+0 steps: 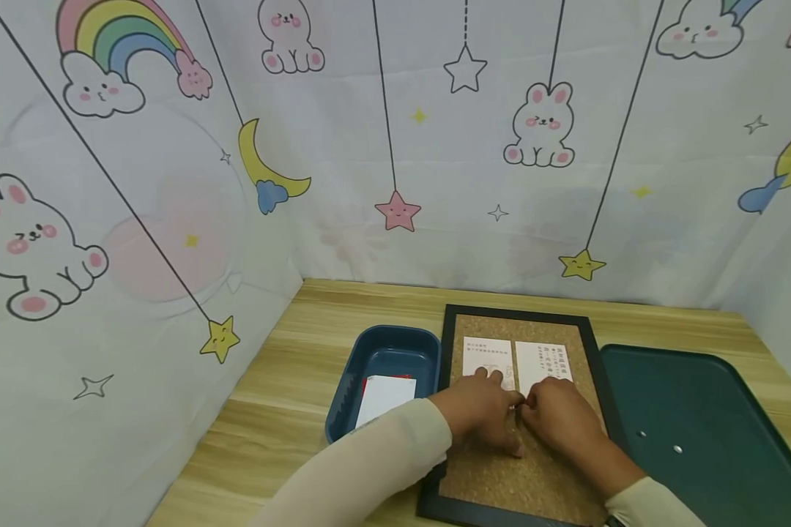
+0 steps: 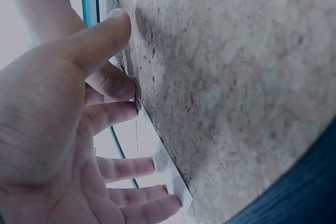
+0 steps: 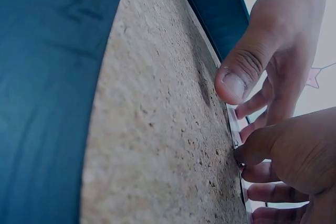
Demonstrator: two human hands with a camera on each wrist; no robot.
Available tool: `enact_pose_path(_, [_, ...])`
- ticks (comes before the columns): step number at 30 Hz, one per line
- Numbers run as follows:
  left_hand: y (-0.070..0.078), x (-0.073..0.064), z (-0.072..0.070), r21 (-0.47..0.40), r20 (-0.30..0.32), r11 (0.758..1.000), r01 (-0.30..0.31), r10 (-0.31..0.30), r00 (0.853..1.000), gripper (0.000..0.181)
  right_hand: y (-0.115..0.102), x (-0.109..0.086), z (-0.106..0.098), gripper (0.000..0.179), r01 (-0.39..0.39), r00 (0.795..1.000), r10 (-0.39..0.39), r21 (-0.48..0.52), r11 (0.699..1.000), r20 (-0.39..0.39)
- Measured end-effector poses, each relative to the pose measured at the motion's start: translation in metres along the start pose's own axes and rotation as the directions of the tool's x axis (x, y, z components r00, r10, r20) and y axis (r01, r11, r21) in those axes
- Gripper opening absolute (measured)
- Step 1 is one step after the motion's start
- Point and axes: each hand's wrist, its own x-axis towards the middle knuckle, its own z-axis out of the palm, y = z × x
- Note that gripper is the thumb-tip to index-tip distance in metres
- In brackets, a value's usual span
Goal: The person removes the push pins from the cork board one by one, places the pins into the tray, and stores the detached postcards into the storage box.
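Observation:
A black-framed cork board [image 1: 474,479] lies on the table with two white printed cards, a left card [image 1: 486,353] and a right card [image 1: 534,360], side by side on its upper half. My left hand [image 1: 481,413] rests on the left card, its fairly straight fingers [image 2: 128,167] pressing along the lower edge and its thumb held off the cork. Close beside it, my right hand [image 1: 563,417] pinches something tiny between thumb and index finger at the cards' lower edges. It looks like a thumbtack [image 3: 241,165], mostly hidden by the fingertips.
Left of the board stands a blue bin [image 1: 344,391] holding white paper [image 1: 387,399] over something red. To the right lies a dark green tray [image 1: 685,388] with two small silver tacks [image 1: 677,449]. A patterned white curtain [image 1: 448,161] encloses the wooden table [image 1: 257,446].

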Motion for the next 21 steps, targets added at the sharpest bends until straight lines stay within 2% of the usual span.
enact_pose_path(7, [-0.0004, 0.0007, -0.0013, 0.013, -0.007, 1.0, -0.008, 0.008, 1.0, 0.081, -0.0019, 0.0015, 0.0015, 0.043, -0.017, 1.0, 0.017, -0.007, 1.0, -0.021])
enact_pose_path(14, [0.0008, 0.0012, -0.0022, 0.008, -0.006, 1.0, -0.01, 0.01, 1.0, 0.08, -0.0037, 0.0019, 0.0014, 0.042, -0.042, 0.999, 0.042, -0.027, 0.999, -0.003])
enact_pose_path(21, [0.0019, -0.0007, -0.0038, 0.002, -0.009, 1.0, -0.007, 0.007, 1.0, 0.078, -0.0059, 0.002, 0.001, 0.04, -0.015, 1.0, 0.013, -0.074, 0.997, -0.021])
